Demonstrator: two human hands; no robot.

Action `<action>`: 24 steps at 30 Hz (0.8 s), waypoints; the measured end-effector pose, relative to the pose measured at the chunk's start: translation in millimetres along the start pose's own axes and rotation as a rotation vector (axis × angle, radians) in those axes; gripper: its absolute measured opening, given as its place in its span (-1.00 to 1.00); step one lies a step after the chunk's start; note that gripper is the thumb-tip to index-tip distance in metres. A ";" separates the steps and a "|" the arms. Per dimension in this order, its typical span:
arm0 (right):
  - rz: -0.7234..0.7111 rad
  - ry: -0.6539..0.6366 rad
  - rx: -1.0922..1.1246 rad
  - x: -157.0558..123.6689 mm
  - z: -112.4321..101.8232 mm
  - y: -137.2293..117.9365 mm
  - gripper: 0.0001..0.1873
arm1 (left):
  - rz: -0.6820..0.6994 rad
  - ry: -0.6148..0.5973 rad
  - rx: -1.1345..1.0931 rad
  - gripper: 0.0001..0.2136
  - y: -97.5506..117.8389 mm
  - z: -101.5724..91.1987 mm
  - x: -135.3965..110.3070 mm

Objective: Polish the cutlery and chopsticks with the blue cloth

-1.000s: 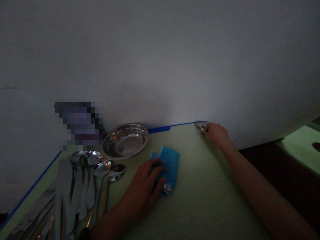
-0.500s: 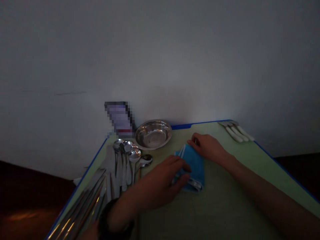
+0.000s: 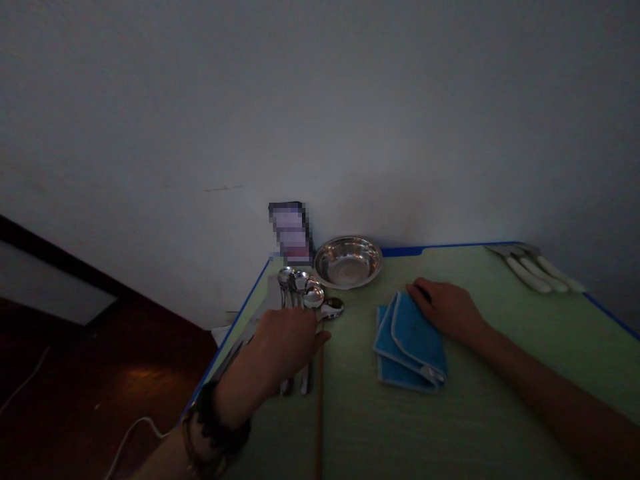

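My left hand [image 3: 287, 340], wearing dark and gold bracelets, reaches down over the metal spoons [image 3: 314, 297]. Its fingers curl out of sight beneath the palm, with the thumb sticking out to the right; whether it grips a spoon handle is hidden. A folded blue cloth [image 3: 417, 340] with pale edging lies on the table to the right of that hand. Beside the cloth's upper right corner rests my right hand [image 3: 450, 310], loosely bent, a gap showing between thumb and finger and nothing visible in it.
A shiny metal bowl [image 3: 349, 263] stands by the wall, with a blurred-out phone [image 3: 291, 233] propped left of it. Several white-handled forks [image 3: 540, 270] lie at the far right corner. A thin wooden stick [image 3: 319, 413] runs towards me on the green table [image 3: 380, 433].
My left hand has left the blue cloth and moved left over the spoons. The right hand stays near the cloth's corner. The view has turned left.
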State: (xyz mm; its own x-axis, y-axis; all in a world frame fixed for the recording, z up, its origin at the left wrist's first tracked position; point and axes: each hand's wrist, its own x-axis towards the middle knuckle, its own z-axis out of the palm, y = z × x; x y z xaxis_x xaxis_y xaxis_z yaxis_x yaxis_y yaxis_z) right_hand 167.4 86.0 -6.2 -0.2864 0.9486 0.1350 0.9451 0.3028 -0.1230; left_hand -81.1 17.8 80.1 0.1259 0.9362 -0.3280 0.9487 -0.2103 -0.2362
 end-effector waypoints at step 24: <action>-0.011 -0.017 0.010 0.2 -0.4 1.9 -0.59 | -0.103 0.035 -0.069 -0.67 -18.3 21.0 14.9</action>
State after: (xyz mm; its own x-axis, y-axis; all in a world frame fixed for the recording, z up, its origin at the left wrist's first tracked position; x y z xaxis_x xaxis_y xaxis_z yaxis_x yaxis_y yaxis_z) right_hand 169.2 86.8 -6.0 -0.2996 0.9466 0.1192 0.9402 0.3142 -0.1313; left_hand -102.6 29.7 60.3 0.0361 0.9614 -0.2729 0.9746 -0.0943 -0.2033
